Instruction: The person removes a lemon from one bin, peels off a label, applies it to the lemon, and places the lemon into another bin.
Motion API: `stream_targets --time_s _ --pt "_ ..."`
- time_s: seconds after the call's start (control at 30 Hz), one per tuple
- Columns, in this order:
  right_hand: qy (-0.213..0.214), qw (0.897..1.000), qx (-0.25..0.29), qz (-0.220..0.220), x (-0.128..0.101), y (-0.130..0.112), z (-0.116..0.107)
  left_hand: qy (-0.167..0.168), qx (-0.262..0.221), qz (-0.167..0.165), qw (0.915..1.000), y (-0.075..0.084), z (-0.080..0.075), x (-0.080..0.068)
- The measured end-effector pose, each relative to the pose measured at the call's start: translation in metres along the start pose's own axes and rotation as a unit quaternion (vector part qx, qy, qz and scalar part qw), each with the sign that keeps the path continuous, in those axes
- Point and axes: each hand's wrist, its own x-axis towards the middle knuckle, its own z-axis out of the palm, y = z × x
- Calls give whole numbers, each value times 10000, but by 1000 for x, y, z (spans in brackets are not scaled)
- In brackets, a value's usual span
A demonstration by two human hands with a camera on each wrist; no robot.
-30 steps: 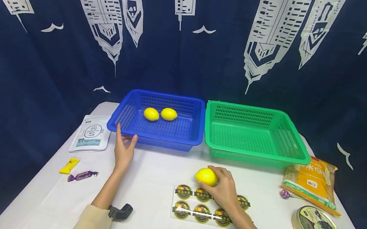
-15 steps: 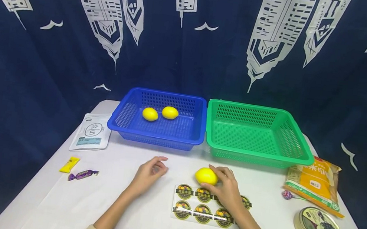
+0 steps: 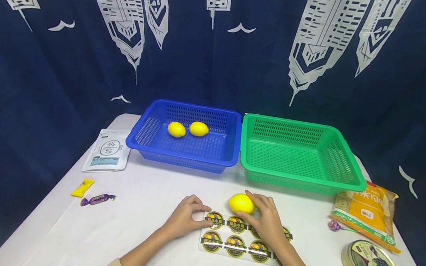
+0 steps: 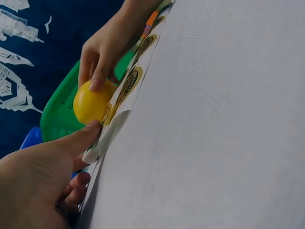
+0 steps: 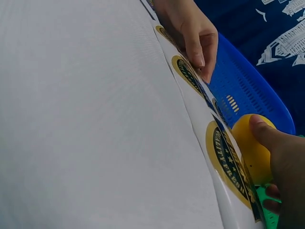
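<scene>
A yellow lemon (image 3: 240, 203) (image 4: 90, 102) (image 5: 250, 148) rests on the white table at the top edge of a sticker sheet (image 3: 234, 241) (image 4: 128, 90) (image 5: 224, 157) of round fruit labels. My right hand (image 3: 266, 223) (image 4: 107, 47) (image 5: 286, 162) curls round the lemon from the right. My left hand (image 3: 186, 217) (image 4: 43, 176) (image 5: 190, 28) pinches the sheet's left edge, thumb on top and fingers curled beneath. Two more lemons (image 3: 176, 129) (image 3: 199, 128) lie in the blue basket (image 3: 179, 156). Beside it stands the green basket (image 3: 301, 181) with nothing inside.
A white pouch (image 3: 107, 154), a yellow sweet (image 3: 82, 187) and a purple sweet (image 3: 97, 200) lie at the left. At the right are an orange bag (image 3: 364, 209), a lollipop (image 3: 332, 225) and a round tin (image 3: 370, 264). A dark curtain hangs behind.
My left hand left the blue basket's front rim and moved right and nearer, onto the sticker sheet's left edge. The right hand stayed on the lemon.
</scene>
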Motion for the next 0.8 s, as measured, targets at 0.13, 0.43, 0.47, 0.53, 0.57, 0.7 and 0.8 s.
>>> stream_targets --time_s 0.13,0.43,0.47,0.53,0.57,0.7,0.8 --pt "24 10000 -59 25 1 -2 0 214 -254 -7 9994 -2 2 1" --pt "508 9977 281 -351 3 -12 -4 -156 -2170 -623 9741 3 -2 0" --pt "552 9964 402 -509 3 -15 -4 -243 -2396 -693 9681 5 -2 0" --pt "577 9930 634 -812 3 -23 -5 -399 -2774 -814 9565 9 -3 0" --pt "558 9914 709 -945 3 -27 -5 -472 -2912 -895 9513 12 -5 0" --pt "289 9869 931 -1285 2 -43 -3 -649 -3185 -930 9411 33 -18 -2" --pt "75 9859 1014 -1328 0 -47 1 -720 -3243 -797 9398 44 -26 -3"
